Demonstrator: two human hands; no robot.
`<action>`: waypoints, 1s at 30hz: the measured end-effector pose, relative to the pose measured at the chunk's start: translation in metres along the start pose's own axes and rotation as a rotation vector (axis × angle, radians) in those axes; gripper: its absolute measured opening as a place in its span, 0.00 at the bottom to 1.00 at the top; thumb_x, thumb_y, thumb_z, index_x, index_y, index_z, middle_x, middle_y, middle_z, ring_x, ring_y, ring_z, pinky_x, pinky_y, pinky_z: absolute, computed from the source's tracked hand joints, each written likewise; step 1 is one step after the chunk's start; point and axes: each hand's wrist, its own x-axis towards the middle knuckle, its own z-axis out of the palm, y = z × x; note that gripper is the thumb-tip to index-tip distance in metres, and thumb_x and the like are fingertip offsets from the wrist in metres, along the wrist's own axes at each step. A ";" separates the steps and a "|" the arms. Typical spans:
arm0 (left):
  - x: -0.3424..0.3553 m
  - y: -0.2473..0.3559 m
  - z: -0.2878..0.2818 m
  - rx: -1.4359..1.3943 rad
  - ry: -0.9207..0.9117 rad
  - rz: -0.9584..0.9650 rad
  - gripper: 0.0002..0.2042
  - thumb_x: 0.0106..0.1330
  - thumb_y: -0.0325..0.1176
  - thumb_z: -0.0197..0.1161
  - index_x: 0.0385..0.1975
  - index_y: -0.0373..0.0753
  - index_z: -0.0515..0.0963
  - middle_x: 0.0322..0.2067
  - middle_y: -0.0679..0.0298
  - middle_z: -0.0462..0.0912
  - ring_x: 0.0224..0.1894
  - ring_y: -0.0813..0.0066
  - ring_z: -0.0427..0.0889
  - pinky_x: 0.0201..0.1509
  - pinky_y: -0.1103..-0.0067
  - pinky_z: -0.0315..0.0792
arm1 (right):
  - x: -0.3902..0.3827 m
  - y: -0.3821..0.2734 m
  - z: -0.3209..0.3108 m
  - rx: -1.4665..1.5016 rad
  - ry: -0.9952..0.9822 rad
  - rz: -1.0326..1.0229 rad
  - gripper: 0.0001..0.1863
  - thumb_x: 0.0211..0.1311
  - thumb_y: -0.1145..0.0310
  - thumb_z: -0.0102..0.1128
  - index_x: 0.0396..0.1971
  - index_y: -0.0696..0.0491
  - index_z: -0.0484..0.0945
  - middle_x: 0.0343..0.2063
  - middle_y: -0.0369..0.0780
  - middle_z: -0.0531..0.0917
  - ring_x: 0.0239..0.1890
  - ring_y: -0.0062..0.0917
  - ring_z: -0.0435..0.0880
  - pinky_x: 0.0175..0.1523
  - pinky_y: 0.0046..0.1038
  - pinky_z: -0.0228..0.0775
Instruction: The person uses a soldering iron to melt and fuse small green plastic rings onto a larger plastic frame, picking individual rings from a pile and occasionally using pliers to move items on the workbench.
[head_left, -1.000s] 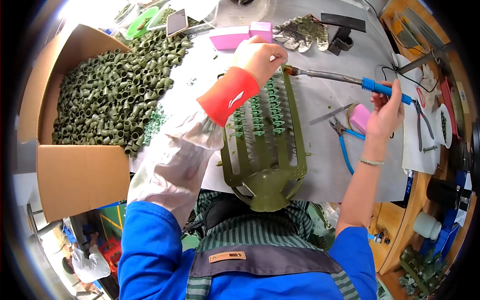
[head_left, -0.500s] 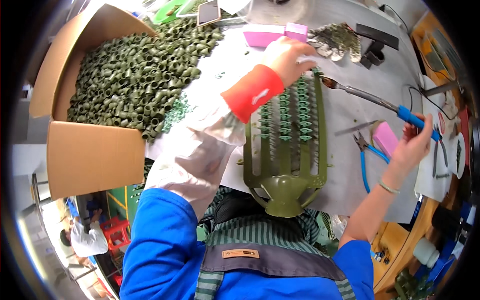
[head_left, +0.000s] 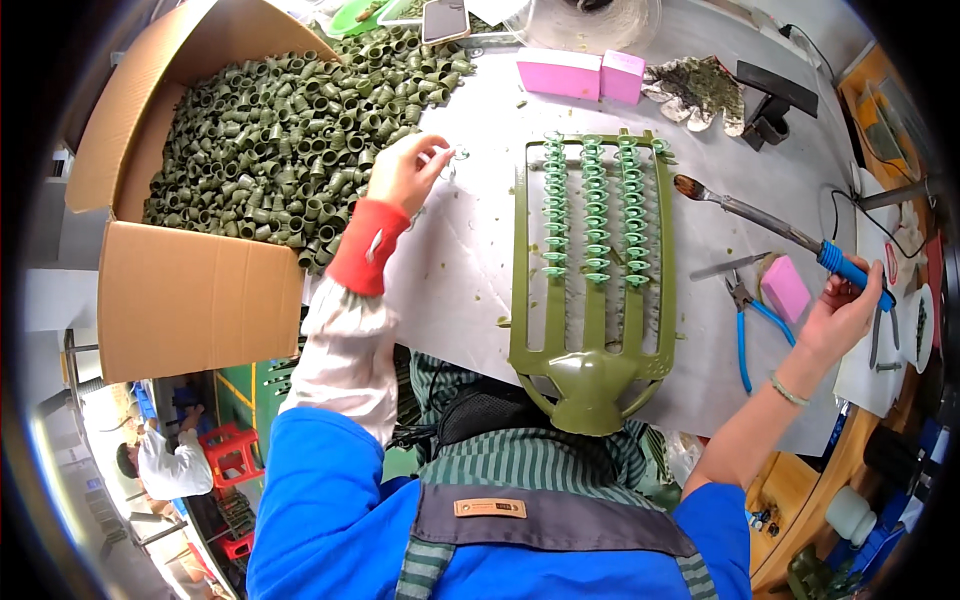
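Observation:
My left hand [head_left: 403,175] is over the table, left of the green frame, its thumb and forefinger curved and slightly apart. Close to these fingertips is a small light-green plastic piece [head_left: 461,153]; I see no grip on it. My right hand [head_left: 845,305] holds a soldering iron [head_left: 765,222] by its blue handle, the browned tip pointing left toward the frame's far right corner. In front of me lies an olive-green slotted plastic frame [head_left: 590,375] with a rounded near end. Three rows of light-green ring-shaped pieces [head_left: 596,210] line its bars.
An open cardboard box [head_left: 195,300] spills a heap of olive plastic sleeves [head_left: 290,150] at left. Pink blocks [head_left: 558,74], a stained glove [head_left: 697,93] and a black stand [head_left: 768,105] lie beyond the frame. Blue-handled cutters [head_left: 745,310] and another pink block [head_left: 785,288] lie at right.
My left hand has left the frame's far end and moved left toward the heap. The soldering iron has come away from the frame's far right corner, still in my right hand.

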 end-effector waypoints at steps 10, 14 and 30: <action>-0.095 -0.041 -0.028 0.318 -0.002 -0.217 0.15 0.59 0.37 0.62 0.44 0.39 0.74 0.38 0.57 0.76 0.36 0.63 0.78 0.41 0.71 0.73 | 0.000 0.000 -0.002 -0.002 0.001 -0.011 0.15 0.61 0.61 0.59 0.24 0.59 0.76 0.20 0.36 0.76 0.18 0.15 0.68 0.26 0.15 0.61; -0.067 -0.008 -0.019 0.254 -0.079 -0.130 0.13 0.59 0.38 0.63 0.41 0.41 0.76 0.30 0.59 0.73 0.27 0.69 0.75 0.35 0.75 0.72 | 0.003 0.000 -0.005 0.016 -0.042 -0.015 0.15 0.61 0.61 0.59 0.24 0.59 0.77 0.20 0.36 0.76 0.18 0.15 0.69 0.26 0.15 0.62; 0.049 -0.007 0.020 0.231 -0.317 -0.336 0.13 0.50 0.42 0.64 0.25 0.38 0.81 0.21 0.58 0.83 0.26 0.66 0.83 0.37 0.76 0.75 | 0.003 -0.004 -0.005 -0.002 0.031 -0.012 0.15 0.60 0.61 0.60 0.24 0.59 0.77 0.21 0.37 0.77 0.18 0.15 0.68 0.26 0.14 0.61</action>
